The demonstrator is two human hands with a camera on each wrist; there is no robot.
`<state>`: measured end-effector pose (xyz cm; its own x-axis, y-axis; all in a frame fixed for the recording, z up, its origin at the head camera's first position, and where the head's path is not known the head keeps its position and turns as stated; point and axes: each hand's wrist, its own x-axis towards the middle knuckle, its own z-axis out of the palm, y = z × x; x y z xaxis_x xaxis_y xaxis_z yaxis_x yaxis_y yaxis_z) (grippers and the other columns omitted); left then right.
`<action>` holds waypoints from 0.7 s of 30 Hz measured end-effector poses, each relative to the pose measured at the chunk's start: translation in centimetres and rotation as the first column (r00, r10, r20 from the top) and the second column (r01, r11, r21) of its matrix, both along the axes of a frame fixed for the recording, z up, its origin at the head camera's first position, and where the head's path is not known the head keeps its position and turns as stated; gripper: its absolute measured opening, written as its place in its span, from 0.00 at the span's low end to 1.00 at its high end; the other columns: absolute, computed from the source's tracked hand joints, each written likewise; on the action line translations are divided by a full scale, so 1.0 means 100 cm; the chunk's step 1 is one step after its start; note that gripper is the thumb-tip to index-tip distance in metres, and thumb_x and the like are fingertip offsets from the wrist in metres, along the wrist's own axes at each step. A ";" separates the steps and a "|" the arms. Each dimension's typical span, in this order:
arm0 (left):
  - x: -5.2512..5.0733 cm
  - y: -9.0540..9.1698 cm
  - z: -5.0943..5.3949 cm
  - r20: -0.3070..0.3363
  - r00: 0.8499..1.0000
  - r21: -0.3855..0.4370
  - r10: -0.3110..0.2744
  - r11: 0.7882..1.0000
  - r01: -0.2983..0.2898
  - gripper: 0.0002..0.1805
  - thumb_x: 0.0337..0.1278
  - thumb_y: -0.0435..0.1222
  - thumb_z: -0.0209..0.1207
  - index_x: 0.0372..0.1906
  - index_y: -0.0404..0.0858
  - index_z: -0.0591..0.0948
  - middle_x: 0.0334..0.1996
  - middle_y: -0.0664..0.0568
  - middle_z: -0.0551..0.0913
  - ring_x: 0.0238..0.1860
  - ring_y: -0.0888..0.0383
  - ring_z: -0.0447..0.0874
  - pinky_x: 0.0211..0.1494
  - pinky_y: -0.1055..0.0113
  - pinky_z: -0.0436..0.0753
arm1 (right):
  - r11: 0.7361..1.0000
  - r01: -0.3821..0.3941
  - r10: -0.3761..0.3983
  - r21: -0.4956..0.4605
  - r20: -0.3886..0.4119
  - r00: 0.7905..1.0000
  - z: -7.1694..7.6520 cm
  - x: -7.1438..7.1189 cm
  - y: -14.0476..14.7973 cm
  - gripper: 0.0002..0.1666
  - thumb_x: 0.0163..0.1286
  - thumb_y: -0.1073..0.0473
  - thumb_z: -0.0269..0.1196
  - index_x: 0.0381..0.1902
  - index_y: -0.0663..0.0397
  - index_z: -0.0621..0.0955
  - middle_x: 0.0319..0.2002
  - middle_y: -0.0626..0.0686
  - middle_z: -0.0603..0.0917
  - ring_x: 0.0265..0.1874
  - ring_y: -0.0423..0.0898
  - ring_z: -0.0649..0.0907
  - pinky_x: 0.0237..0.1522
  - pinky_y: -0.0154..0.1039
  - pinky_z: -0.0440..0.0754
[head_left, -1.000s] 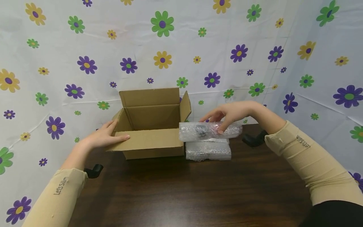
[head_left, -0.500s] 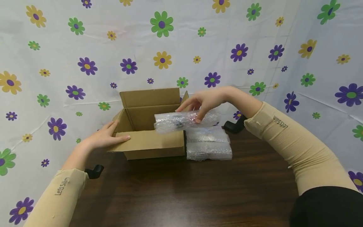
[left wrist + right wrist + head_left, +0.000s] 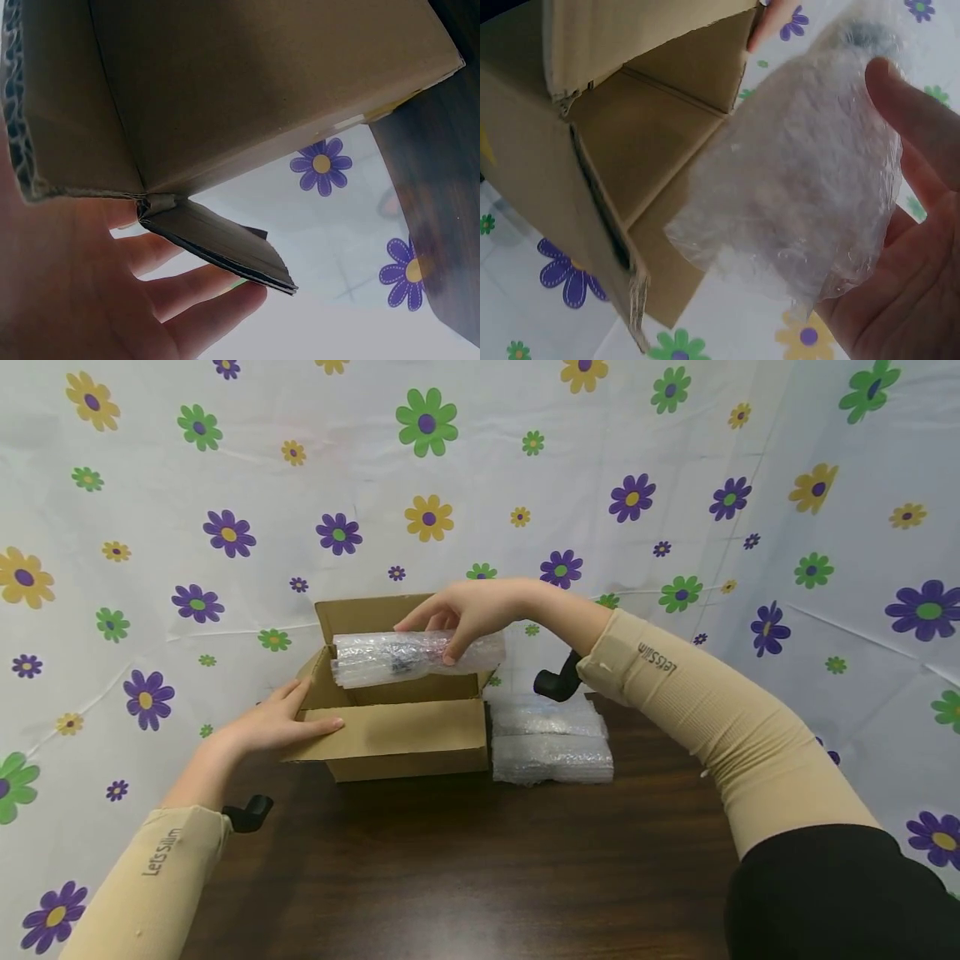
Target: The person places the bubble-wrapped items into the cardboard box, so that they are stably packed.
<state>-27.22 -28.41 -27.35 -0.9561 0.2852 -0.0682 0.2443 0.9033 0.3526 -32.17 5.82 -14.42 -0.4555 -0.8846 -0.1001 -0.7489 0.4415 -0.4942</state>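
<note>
In the head view the right hand (image 3: 476, 614) grips a bubble-wrapped bundle (image 3: 416, 656) above the opening of a cardboard box (image 3: 408, 764); something dark and pinkish shows through the wrap. The right wrist view has the thumb across the bundle (image 3: 780, 180), the fingers of the right hand (image 3: 915, 225) behind it. At the box's left side, the left hand (image 3: 266, 722) lies with its thumb on the front flap and its fingers by the left flap. From the left wrist view, the fingers of the left hand (image 3: 172, 300) are spread, fairly straight, against the cardboard (image 3: 247, 82).
Two bubble-wrapped bundles (image 3: 553, 758) lie one behind the other on the dark wooden table (image 3: 480, 877), just right of the box. A white cloth with printed flowers (image 3: 510, 468) hangs behind. Black devices (image 3: 249, 814) sit at both wrists.
The right hand has carried the wrapped bundle leftward and slightly up, from over the other bundles to over the box. The left hand stays at the box's left side.
</note>
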 end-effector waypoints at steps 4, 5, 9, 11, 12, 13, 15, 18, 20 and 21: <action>0.000 -0.001 0.000 -0.007 1.000 0.006 0.003 1.000 -0.003 0.59 0.59 0.64 0.53 0.74 0.25 0.40 0.71 0.22 0.42 0.69 0.23 0.42 0.64 0.29 0.52 | 1.000 0.006 -0.006 -0.007 -0.038 0.999 -0.003 -0.006 -0.017 0.40 0.61 0.63 0.70 0.70 0.38 0.71 0.53 0.46 0.81 0.51 0.42 0.79 0.51 0.37 0.78; 0.000 -0.001 0.000 -0.010 1.000 0.010 0.002 1.000 -0.002 0.59 0.59 0.64 0.54 0.75 0.26 0.40 0.71 0.22 0.42 0.68 0.23 0.42 0.64 0.29 0.52 | 1.000 0.008 -0.008 -0.003 -0.046 0.999 -0.004 -0.008 -0.021 0.40 0.61 0.62 0.70 0.70 0.38 0.70 0.54 0.46 0.81 0.51 0.42 0.78 0.51 0.37 0.78; -0.001 0.000 -0.001 -0.016 1.000 0.023 -0.006 1.000 0.006 0.59 0.59 0.63 0.54 0.75 0.28 0.39 0.71 0.23 0.42 0.69 0.23 0.42 0.64 0.29 0.52 | 1.000 0.020 -0.020 -0.005 -0.062 0.998 -0.009 -0.014 -0.032 0.40 0.62 0.63 0.69 0.70 0.39 0.70 0.56 0.48 0.80 0.53 0.43 0.78 0.53 0.37 0.77; -0.001 0.000 0.000 -0.012 1.000 0.027 -0.007 1.000 0.008 0.58 0.60 0.63 0.54 0.75 0.28 0.39 0.72 0.23 0.42 0.69 0.24 0.42 0.64 0.29 0.52 | 1.000 0.028 -0.029 -0.009 -0.075 0.997 -0.012 -0.018 -0.037 0.40 0.62 0.64 0.69 0.70 0.40 0.70 0.58 0.49 0.79 0.55 0.43 0.77 0.53 0.36 0.76; -0.001 -0.001 0.000 -0.009 1.000 0.028 -0.006 1.000 0.007 0.59 0.60 0.63 0.54 0.75 0.28 0.40 0.72 0.23 0.42 0.69 0.24 0.42 0.64 0.28 0.52 | 0.999 0.034 -0.035 -0.014 -0.081 0.996 -0.014 -0.020 -0.039 0.40 0.62 0.64 0.69 0.70 0.40 0.70 0.59 0.49 0.78 0.56 0.44 0.77 0.53 0.36 0.77; -0.001 -0.001 0.000 -0.008 1.000 0.027 -0.006 1.000 0.006 0.59 0.60 0.63 0.54 0.75 0.27 0.40 0.72 0.23 0.41 0.69 0.24 0.41 0.64 0.28 0.52 | 0.999 0.042 -0.043 -0.016 -0.087 0.995 -0.017 -0.023 -0.041 0.41 0.61 0.65 0.69 0.70 0.40 0.70 0.60 0.50 0.78 0.56 0.44 0.77 0.53 0.36 0.77; -0.001 -0.001 0.000 -0.007 1.000 0.022 -0.003 1.000 0.003 0.59 0.60 0.63 0.54 0.75 0.26 0.40 0.72 0.23 0.41 0.69 0.24 0.41 0.64 0.28 0.51 | 0.998 0.059 -0.060 -0.016 -0.092 0.994 -0.020 -0.028 -0.044 0.41 0.61 0.66 0.69 0.71 0.40 0.69 0.61 0.51 0.77 0.58 0.45 0.76 0.53 0.36 0.77; 0.000 0.000 0.000 -0.009 1.000 0.010 0.004 1.000 -0.004 0.59 0.59 0.64 0.53 0.74 0.24 0.41 0.71 0.22 0.42 0.69 0.24 0.42 0.64 0.29 0.51 | 0.996 0.092 -0.093 -0.010 -0.100 0.991 -0.025 -0.034 -0.048 0.41 0.61 0.66 0.69 0.71 0.39 0.69 0.62 0.51 0.76 0.60 0.45 0.75 0.52 0.34 0.77; 0.000 0.000 0.000 -0.009 1.000 0.002 0.007 1.000 -0.007 0.59 0.59 0.64 0.53 0.74 0.24 0.41 0.71 0.22 0.42 0.69 0.24 0.42 0.65 0.29 0.51 | 0.994 0.112 -0.113 -0.009 -0.102 0.988 -0.029 -0.037 -0.050 0.41 0.61 0.66 0.69 0.70 0.39 0.70 0.62 0.52 0.76 0.59 0.46 0.75 0.51 0.34 0.78; 0.000 0.000 0.000 -0.009 1.000 -0.002 0.008 1.000 -0.008 0.59 0.59 0.64 0.52 0.74 0.24 0.42 0.71 0.22 0.42 0.69 0.24 0.42 0.65 0.29 0.51 | 0.993 0.121 -0.122 -0.011 -0.103 0.987 -0.030 -0.039 -0.051 0.41 0.61 0.66 0.69 0.70 0.39 0.70 0.61 0.52 0.76 0.58 0.45 0.75 0.50 0.34 0.78</action>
